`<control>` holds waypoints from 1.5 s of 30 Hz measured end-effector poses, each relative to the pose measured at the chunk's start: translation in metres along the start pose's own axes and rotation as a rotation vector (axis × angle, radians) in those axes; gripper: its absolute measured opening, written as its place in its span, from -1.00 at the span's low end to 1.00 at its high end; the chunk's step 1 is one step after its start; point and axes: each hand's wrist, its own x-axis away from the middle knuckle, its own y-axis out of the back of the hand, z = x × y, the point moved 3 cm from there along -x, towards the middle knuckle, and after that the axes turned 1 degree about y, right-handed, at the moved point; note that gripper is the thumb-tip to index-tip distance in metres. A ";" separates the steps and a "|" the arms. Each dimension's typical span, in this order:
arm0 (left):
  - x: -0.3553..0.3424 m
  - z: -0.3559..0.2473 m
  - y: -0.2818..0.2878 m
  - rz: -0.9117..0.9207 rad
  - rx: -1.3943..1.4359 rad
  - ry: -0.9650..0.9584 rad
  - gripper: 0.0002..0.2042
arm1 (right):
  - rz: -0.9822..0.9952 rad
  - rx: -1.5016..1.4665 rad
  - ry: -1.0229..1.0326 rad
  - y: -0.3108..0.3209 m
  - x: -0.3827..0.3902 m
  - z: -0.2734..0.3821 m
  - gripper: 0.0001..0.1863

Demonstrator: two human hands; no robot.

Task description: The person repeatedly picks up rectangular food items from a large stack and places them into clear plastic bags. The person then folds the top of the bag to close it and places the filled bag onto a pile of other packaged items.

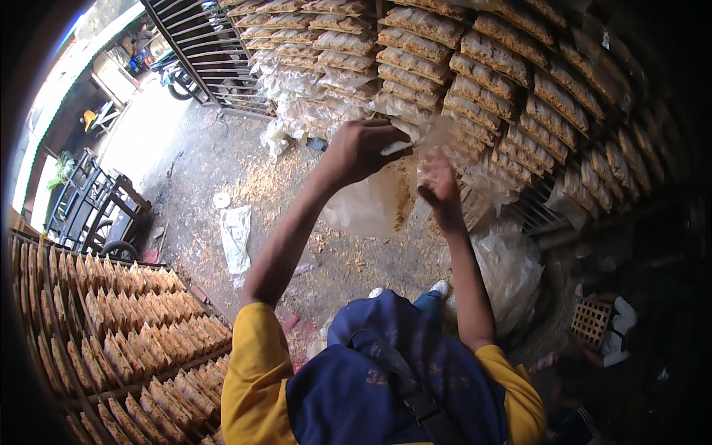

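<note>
My left hand [363, 152] is closed, its fingers pinching the upper part of a clear plastic bag [362, 206]. The bag hangs in front of me, and a strip of brown crumbs shows along its right side. Beside the bag my right hand [443, 185] is raised, thumb apart. Motion smears its fingers, so I cannot tell whether they grip the plastic. Just beyond both hands, rows of flat, clear packets of tan, crumbly stuff [419, 44] are stacked against a metal rack. Loose crumpled plastic [297, 96] hangs over the lower packets on the left.
Crumbs [267, 182] and a flattened white plastic bag [236, 237] litter the floor. A large bundle of clear plastic [500, 274] sits right of my legs. Another packet rack [141, 334] fills the lower left, below a dark wheeled cart [104, 204]. At right, a person holds a woven basket [591, 321].
</note>
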 end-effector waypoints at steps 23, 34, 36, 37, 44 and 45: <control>-0.050 -0.009 0.079 -0.241 -0.330 -0.207 -0.73 | 0.137 0.024 -0.104 -0.040 -0.004 -0.035 -0.73; -0.042 -0.005 0.081 -0.227 -0.429 -0.207 -0.90 | 0.293 0.014 -0.195 -0.061 -0.033 -0.013 -0.57; -0.042 -0.002 0.090 -0.265 -0.486 -0.180 -0.92 | 0.253 0.126 -0.204 -0.060 -0.031 -0.032 -0.68; -0.042 0.002 0.097 -0.281 -0.506 -0.142 -0.92 | 0.236 0.136 -0.247 -0.056 -0.025 -0.050 -0.67; -0.026 0.033 0.121 -0.364 -0.561 0.030 -0.83 | 0.278 0.427 -0.437 -0.012 0.031 -0.162 -0.61; -0.023 0.035 0.120 -0.337 -0.615 0.046 -0.82 | 0.313 0.428 -0.461 -0.009 0.034 -0.166 -0.59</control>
